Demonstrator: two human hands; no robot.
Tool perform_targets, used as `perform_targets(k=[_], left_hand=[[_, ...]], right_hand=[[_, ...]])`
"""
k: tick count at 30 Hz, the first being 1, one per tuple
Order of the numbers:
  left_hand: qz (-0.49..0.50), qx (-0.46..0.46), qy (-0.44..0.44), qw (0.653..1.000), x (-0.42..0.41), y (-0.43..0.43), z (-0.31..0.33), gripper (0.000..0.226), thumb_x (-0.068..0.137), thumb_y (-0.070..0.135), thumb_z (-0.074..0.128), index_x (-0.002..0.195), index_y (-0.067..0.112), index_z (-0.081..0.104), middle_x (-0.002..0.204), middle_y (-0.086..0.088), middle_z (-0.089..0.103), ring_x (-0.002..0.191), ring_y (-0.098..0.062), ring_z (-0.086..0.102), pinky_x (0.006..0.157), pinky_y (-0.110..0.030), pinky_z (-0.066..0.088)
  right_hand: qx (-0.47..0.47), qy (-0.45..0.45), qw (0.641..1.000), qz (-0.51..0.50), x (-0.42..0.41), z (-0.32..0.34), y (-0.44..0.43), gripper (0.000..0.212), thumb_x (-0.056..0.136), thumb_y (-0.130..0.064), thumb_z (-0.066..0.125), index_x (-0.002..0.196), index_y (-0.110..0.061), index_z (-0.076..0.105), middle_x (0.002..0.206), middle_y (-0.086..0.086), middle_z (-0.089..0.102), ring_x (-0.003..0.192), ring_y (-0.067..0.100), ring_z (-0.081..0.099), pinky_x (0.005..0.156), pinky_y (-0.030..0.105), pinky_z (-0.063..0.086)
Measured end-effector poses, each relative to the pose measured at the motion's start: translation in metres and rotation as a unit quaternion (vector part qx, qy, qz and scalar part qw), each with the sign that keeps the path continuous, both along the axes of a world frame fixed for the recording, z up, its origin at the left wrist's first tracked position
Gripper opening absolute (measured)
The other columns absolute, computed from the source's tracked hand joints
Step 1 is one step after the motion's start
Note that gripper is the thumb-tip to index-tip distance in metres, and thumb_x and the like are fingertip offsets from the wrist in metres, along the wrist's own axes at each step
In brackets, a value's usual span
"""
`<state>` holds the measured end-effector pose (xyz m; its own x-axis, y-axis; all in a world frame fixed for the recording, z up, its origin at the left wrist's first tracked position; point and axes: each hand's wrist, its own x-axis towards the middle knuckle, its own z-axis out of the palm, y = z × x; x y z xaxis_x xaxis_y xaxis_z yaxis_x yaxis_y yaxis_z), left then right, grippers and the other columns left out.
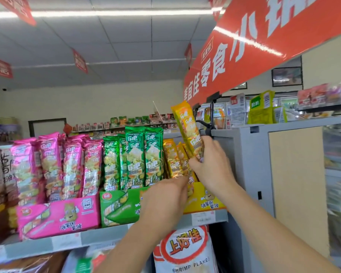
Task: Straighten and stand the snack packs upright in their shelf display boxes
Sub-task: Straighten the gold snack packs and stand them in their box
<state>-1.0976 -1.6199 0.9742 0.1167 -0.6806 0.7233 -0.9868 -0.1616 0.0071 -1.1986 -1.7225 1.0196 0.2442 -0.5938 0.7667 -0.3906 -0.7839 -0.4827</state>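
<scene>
The pink foil snack packs (53, 166) are standing fairly upright in their pink cardboard display box (63, 215), and the green foil snack packs (134, 158) are standing straight in the green cardboard display box (118, 205), so those two look finished, as far as I can judge. The work is sitting at the yellow cardboard display box (207, 201) at the right end of the grey metal shelf (47, 245), where the remaining yellow foil packs (173, 158) are leaning.

The right hand (211, 166) is gripping one long yellow foil snack pack (187, 125) by its lower part, fingers (214, 145) curled round it, holding it tilted and raised above that box; it is not yet back in. The left hand (163, 200) is reaching to the lower ends of the yellow packs. Whether its fingers are pinching anything I cannot tell, since the back of the hand is hiding them.
</scene>
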Motion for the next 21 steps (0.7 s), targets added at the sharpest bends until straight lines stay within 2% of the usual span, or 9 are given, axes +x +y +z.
perform_targets(k=[3, 5, 7, 9, 11, 14, 17, 20, 21], left_hand=[[-0.117, -0.078, 0.155, 0.978, -0.008, 0.014, 0.007, 0.031, 0.101, 0.03, 0.045, 0.128, 0.033, 0.059, 0.118, 0.013, 0.067, 0.105, -0.009, 0.062, 0.088, -0.032, 0.05], [-0.224, -0.159, 0.252, 0.928, -0.019, 0.03, 0.012, 0.026, 0.098, 0.033, 0.049, 0.12, 0.04, 0.06, 0.112, 0.021, 0.067, 0.102, 0.0, 0.062, 0.085, -0.023, 0.052], [-0.318, -0.199, 0.325, 0.868, -0.034, 0.046, 0.014, 0.024, 0.093, 0.041, 0.053, 0.115, 0.041, 0.062, 0.11, 0.02, 0.067, 0.102, -0.003, 0.064, 0.079, -0.018, 0.054], [-0.369, -0.194, 0.365, 0.833, -0.048, 0.054, 0.01, 0.03, 0.087, 0.046, 0.059, 0.114, 0.034, 0.061, 0.106, 0.015, 0.069, 0.099, -0.006, 0.065, 0.077, -0.02, 0.054], [-0.388, -0.186, 0.423, 0.798, -0.06, 0.055, 0.004, 0.034, 0.085, 0.043, 0.067, 0.112, 0.025, 0.06, 0.089, 0.011, 0.071, 0.083, -0.003, 0.066, 0.069, -0.018, 0.053], [-0.382, -0.187, 0.47, 0.774, -0.07, 0.057, -0.007, 0.036, 0.075, 0.039, 0.067, 0.104, 0.02, 0.06, 0.069, 0.01, 0.068, 0.063, 0.0, 0.06, 0.057, -0.015, 0.05], [-0.375, -0.188, 0.517, 0.746, -0.072, 0.057, -0.02, 0.038, 0.071, 0.037, 0.064, 0.105, 0.018, 0.062, 0.075, 0.005, 0.073, 0.065, -0.005, 0.065, 0.055, -0.02, 0.053], [-0.371, -0.174, 0.547, 0.73, -0.074, 0.056, -0.027, 0.035, 0.076, 0.036, 0.062, 0.107, 0.02, 0.062, 0.077, 0.003, 0.074, 0.056, -0.007, 0.063, 0.041, -0.025, 0.049], [-0.368, -0.173, 0.55, 0.73, -0.075, 0.056, -0.029, 0.034, 0.077, 0.035, 0.062, 0.108, 0.02, 0.062, 0.076, 0.004, 0.074, 0.055, -0.005, 0.062, 0.042, -0.022, 0.048]], right_hand=[[-0.035, -0.183, 0.976, 0.11, -0.013, -0.008, 0.021, 0.053, 0.081, -0.023, 0.067, 0.131, -0.025, 0.048, 0.109, -0.006, 0.054, 0.091, -0.002, 0.054, 0.079, 0.027, 0.046], [0.006, -0.243, 0.946, 0.214, -0.026, -0.016, 0.042, 0.053, 0.082, -0.031, 0.068, 0.131, -0.03, 0.049, 0.112, -0.01, 0.064, 0.101, 0.004, 0.062, 0.084, 0.032, 0.054], [0.04, -0.27, 0.91, 0.313, -0.039, -0.03, 0.061, 0.053, 0.08, -0.033, 0.072, 0.129, -0.036, 0.052, 0.11, -0.008, 0.069, 0.097, 0.01, 0.068, 0.075, 0.027, 0.057], [0.075, -0.279, 0.881, 0.375, -0.049, -0.046, 0.078, 0.051, 0.078, -0.036, 0.075, 0.124, -0.042, 0.055, 0.107, -0.004, 0.071, 0.092, 0.012, 0.07, 0.07, 0.023, 0.056], [0.132, -0.283, 0.861, 0.401, -0.055, -0.064, 0.09, 0.054, 0.072, -0.041, 0.077, 0.121, -0.045, 0.055, 0.109, 0.0, 0.069, 0.092, 0.018, 0.07, 0.072, 0.03, 0.058], [0.18, -0.286, 0.842, 0.42, -0.06, -0.087, 0.098, 0.05, 0.075, -0.031, 0.077, 0.117, -0.05, 0.058, 0.111, -0.001, 0.07, 0.09, 0.013, 0.071, 0.074, 0.028, 0.057], [0.218, -0.272, 0.836, 0.423, -0.069, -0.1, 0.103, 0.047, 0.074, -0.036, 0.071, 0.113, -0.06, 0.058, 0.11, -0.008, 0.072, 0.096, 0.009, 0.07, 0.073, 0.019, 0.054], [0.25, -0.231, 0.833, 0.437, -0.079, -0.108, 0.105, 0.047, 0.079, -0.047, 0.067, 0.12, -0.064, 0.052, 0.115, -0.007, 0.071, 0.095, 0.015, 0.072, 0.07, 0.023, 0.057], [0.259, -0.226, 0.831, 0.437, -0.082, -0.11, 0.106, 0.047, 0.08, -0.048, 0.067, 0.121, -0.065, 0.051, 0.115, -0.006, 0.071, 0.092, 0.018, 0.072, 0.068, 0.026, 0.058]])
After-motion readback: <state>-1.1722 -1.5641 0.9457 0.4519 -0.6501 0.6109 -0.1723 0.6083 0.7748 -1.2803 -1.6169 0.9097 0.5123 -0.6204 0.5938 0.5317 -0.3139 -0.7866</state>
